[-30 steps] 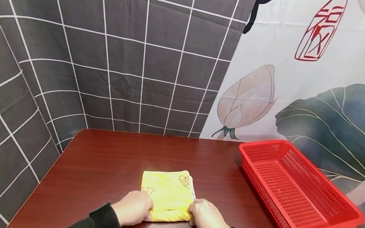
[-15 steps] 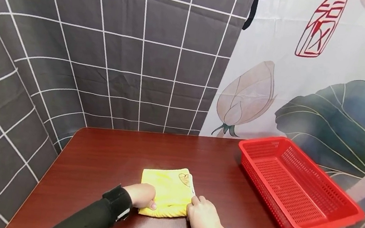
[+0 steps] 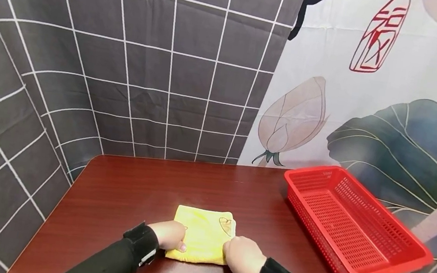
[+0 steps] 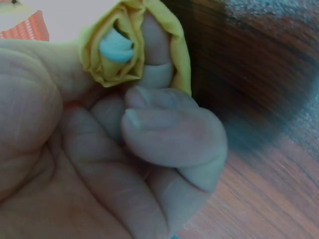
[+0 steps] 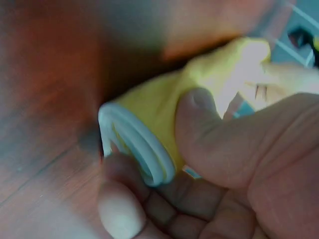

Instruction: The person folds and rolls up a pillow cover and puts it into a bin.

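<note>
Head view: folded yellow cloth [image 3: 203, 236]

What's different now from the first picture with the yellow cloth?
The left hand moved forward. The far edge of the yellow cloth came nearer the person, so it looks shorter. That hand and the right hand grip it as before; the red basket stayed put.

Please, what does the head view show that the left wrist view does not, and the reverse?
Only head: right grip, grey gridded backdrop.
Only left wrist: the palm side of the left grip, and a pale layer inside the rolled end of the yellow cloth beside it.
Both: left grip, yellow cloth, brown table, red basket (the wrist view catches just part).
</note>
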`<state>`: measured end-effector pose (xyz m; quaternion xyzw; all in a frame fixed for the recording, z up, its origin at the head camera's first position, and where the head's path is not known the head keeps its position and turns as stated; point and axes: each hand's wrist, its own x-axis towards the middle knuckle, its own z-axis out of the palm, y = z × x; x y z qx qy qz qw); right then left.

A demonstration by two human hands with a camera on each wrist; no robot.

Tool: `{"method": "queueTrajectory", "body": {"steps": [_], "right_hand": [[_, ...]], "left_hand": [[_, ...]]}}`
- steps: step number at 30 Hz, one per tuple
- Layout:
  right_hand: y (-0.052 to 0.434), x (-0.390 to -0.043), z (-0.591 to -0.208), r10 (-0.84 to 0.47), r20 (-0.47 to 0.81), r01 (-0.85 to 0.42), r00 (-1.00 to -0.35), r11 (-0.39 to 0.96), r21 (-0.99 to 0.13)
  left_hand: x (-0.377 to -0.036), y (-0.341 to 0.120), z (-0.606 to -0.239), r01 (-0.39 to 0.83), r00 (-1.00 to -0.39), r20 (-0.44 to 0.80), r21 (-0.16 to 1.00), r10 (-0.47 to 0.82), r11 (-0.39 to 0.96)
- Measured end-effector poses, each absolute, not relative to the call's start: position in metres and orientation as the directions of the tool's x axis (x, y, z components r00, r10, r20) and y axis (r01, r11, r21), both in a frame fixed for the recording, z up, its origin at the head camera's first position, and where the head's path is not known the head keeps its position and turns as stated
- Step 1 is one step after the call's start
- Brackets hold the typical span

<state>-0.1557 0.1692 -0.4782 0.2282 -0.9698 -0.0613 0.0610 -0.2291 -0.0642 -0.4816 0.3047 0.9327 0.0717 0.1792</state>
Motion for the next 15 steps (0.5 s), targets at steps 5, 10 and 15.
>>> {"method": "queueTrajectory", "body": {"steps": [5, 10, 15], "right_hand": [[0.177, -0.178, -0.465, -0.508, -0.058, -0.507, -0.86, 0.861, -0.023], [0.185, -0.188, -0.465, -0.484, -0.157, -0.445, -0.861, 0.865, -0.23], [0.19, -0.193, -0.467, -0.404, -0.171, -0.339, -0.899, 0.887, -0.312]], "left_hand": [[-0.23, -0.065, -0.48, 0.515, -0.754, -0.314, 0.262, 0.576, 0.817], [-0.23, -0.064, -0.481, 0.514, -0.761, -0.311, 0.249, 0.57, 0.821], [-0.232, -0.061, -0.483, 0.476, -0.793, -0.308, 0.226, 0.526, 0.85]]}}
